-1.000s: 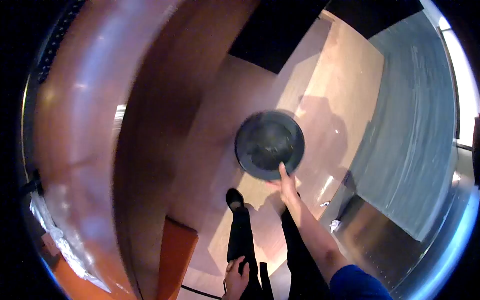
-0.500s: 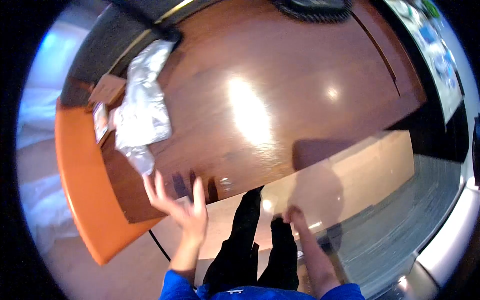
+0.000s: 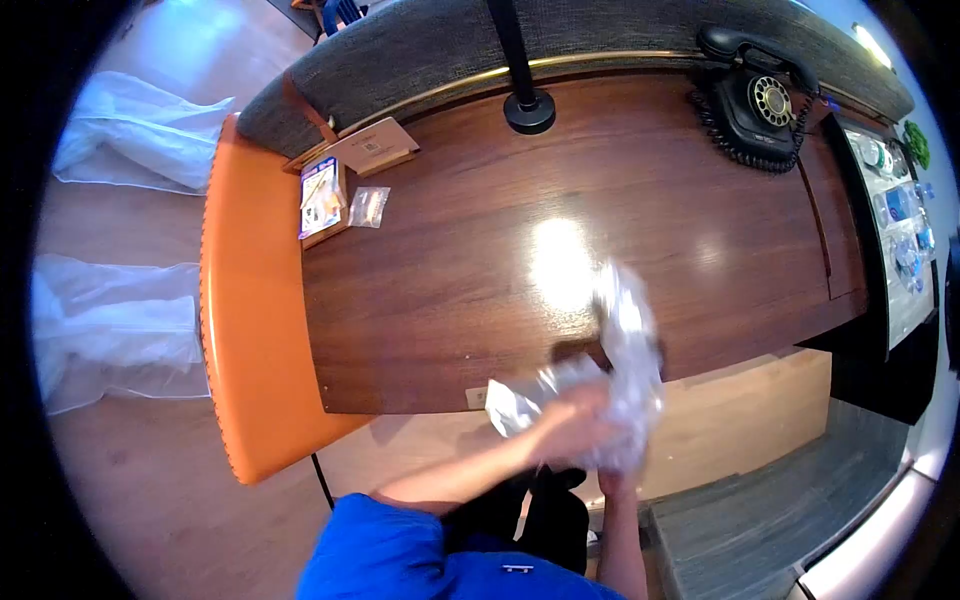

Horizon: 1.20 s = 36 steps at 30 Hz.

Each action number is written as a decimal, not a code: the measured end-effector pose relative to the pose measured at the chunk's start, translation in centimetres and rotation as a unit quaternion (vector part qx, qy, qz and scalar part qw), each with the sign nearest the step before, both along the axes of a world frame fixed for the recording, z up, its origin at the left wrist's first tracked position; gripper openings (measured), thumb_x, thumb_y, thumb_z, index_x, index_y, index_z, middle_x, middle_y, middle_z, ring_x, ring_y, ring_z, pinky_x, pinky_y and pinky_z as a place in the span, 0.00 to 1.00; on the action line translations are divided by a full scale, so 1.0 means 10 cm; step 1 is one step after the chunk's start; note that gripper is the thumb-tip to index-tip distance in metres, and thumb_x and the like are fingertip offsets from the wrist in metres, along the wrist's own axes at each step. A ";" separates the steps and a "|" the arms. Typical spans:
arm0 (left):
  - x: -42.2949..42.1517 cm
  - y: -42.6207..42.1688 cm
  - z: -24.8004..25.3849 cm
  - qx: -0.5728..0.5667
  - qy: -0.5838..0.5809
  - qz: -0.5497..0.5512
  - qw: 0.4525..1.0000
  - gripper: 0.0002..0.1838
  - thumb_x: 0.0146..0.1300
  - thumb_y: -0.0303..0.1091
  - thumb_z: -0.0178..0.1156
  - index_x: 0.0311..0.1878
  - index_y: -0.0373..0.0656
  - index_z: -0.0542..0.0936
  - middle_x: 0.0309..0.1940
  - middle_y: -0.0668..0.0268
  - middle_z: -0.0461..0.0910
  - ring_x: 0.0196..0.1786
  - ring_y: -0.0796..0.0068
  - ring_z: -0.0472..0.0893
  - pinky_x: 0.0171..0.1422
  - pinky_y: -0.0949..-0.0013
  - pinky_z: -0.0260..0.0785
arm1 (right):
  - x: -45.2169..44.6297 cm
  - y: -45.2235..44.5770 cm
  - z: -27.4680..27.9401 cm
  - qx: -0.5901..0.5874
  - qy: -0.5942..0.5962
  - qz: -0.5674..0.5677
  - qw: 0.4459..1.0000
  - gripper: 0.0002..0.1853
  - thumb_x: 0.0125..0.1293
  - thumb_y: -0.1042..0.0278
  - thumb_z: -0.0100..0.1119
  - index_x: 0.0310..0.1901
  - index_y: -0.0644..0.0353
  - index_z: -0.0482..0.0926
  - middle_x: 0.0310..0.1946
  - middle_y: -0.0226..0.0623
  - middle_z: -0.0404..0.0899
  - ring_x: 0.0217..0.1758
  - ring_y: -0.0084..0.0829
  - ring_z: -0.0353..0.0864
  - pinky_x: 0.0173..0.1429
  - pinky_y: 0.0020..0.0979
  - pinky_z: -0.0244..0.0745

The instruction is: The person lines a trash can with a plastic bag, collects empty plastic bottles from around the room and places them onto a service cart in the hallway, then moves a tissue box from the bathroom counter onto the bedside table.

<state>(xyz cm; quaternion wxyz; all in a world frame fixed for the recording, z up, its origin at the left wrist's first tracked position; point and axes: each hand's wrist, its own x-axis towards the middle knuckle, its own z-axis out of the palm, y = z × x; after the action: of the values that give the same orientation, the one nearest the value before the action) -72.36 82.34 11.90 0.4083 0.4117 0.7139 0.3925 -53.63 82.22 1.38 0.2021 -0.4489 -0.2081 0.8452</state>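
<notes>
A crumpled clear plastic bag [image 3: 632, 350] hangs over the front edge of the wooden desk [image 3: 450, 300], its upper end reaching over the desktop. My left hand [image 3: 580, 415] is closed around the middle of it, slightly blurred by motion. Part of the plastic sticks out to the left of that hand. Below the bag is my right hand [image 3: 615, 483], touching its lower end; the plastic hides its fingers.
On the desk's left stand a brown card holder [image 3: 376, 146], a printed card [image 3: 320, 198] and a small clear packet [image 3: 369, 207]. A black lamp base [image 3: 529, 111] and rotary telephone [image 3: 757, 105] are at the back. Bottles lie on the right tray [image 3: 903, 220]. An orange padded panel [image 3: 250, 300] borders the left.
My left hand has taken the plastic bag from the desk's left side and brought it right, in front of me. My right hand has come up to it. The view has shifted.
</notes>
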 end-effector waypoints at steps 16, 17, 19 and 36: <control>2.93 -1.65 -2.27 -0.329 -0.085 -0.101 0.935 0.19 0.51 0.23 0.62 0.49 0.38 0.72 0.36 0.62 0.79 0.37 0.76 0.78 0.41 0.72 0.71 | 2.85 -2.55 -2.34 -0.004 -0.232 0.040 0.972 0.20 0.54 0.55 0.65 0.38 0.66 0.77 0.35 0.40 0.79 0.38 0.31 0.78 0.43 0.32 0.73; 3.10 -1.85 -2.54 -0.313 -0.059 -0.141 0.937 0.22 0.50 0.24 0.63 0.50 0.38 0.71 0.38 0.60 0.79 0.39 0.73 0.78 0.44 0.71 0.71 | 3.16 -2.54 -2.26 -0.024 -0.326 0.001 0.945 0.20 0.57 0.58 0.63 0.44 0.66 0.76 0.37 0.40 0.79 0.39 0.29 0.77 0.44 0.29 0.72; 3.69 -1.89 -2.59 -0.256 -0.013 -0.251 0.933 0.23 0.50 0.24 0.62 0.52 0.41 0.73 0.44 0.56 0.79 0.46 0.69 0.80 0.49 0.71 0.70 | 3.88 -2.93 -2.78 -0.090 -0.380 -0.018 0.921 0.25 0.58 0.53 0.62 0.49 0.64 0.72 0.34 0.37 0.76 0.35 0.27 0.76 0.34 0.28 0.74; 5.37 -1.59 -4.60 -0.257 0.161 -0.637 0.709 0.24 0.45 0.30 0.64 0.51 0.50 0.76 0.30 0.57 0.80 0.34 0.58 0.81 0.39 0.60 0.73 | 5.92 -1.76 -7.18 -0.072 -0.734 -0.299 0.606 0.20 0.56 0.66 0.59 0.49 0.54 0.65 0.29 0.43 0.75 0.30 0.40 0.76 0.36 0.38 0.72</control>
<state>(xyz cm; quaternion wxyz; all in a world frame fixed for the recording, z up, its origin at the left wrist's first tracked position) -18.66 66.47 -34.06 0.5301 0.7050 0.4102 -0.2318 5.61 64.67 -70.46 0.1902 -0.9689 -0.0796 0.1371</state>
